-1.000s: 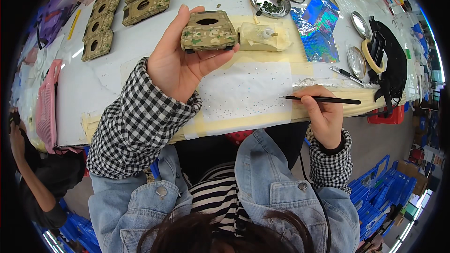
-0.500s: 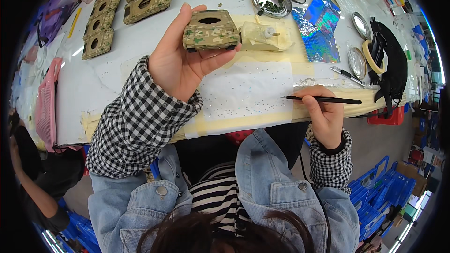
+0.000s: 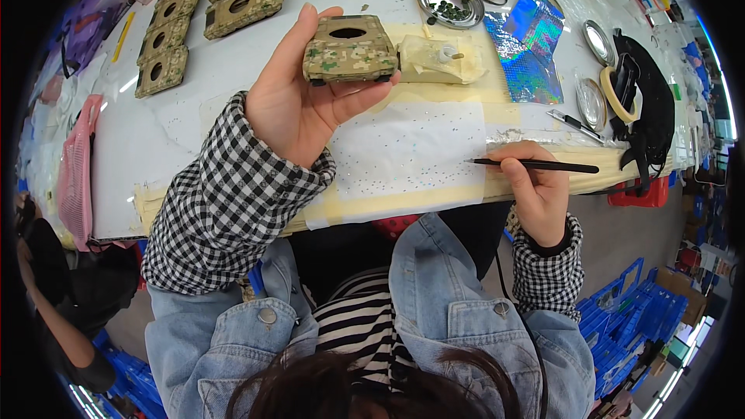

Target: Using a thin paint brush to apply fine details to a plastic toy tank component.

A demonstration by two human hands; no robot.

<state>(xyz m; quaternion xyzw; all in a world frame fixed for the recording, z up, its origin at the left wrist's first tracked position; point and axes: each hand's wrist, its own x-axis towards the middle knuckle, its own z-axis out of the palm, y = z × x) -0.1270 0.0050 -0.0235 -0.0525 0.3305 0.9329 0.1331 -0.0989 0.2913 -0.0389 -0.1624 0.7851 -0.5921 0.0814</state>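
Observation:
A camouflage-patterned toy tank hull (image 3: pixel 351 54) with a round hole in its top rests in my left hand (image 3: pixel 299 97), gripped between thumb and fingers above the table. My right hand (image 3: pixel 537 186) pinches a pair of black tweezers (image 3: pixel 543 164); their fine tip points left, at the right side of a white sheet (image 3: pixel 407 147). Tiny shiny specks lie scattered over that sheet. Whether the tweezers' tip holds a speck is too small to tell. Just beyond the sheet stands a small tape-covered block (image 3: pixel 442 62) with a little white cup on top.
More camouflage hulls (image 3: pixel 244 8) stand in rows at the far left. A round metal dish (image 3: pixel 450 1) holds small dark green pieces. Right of it lie holographic film (image 3: pixel 535 46), a cutter knife (image 3: pixel 574 126), a tape roll (image 3: pixel 618 95) and a black bag (image 3: pixel 648 101). A pink mesh pouch (image 3: pixel 79 174) hangs left.
Both of my hands, the hull and the tweezers stay practically still. At the far left, another person's arm has shifted slightly.

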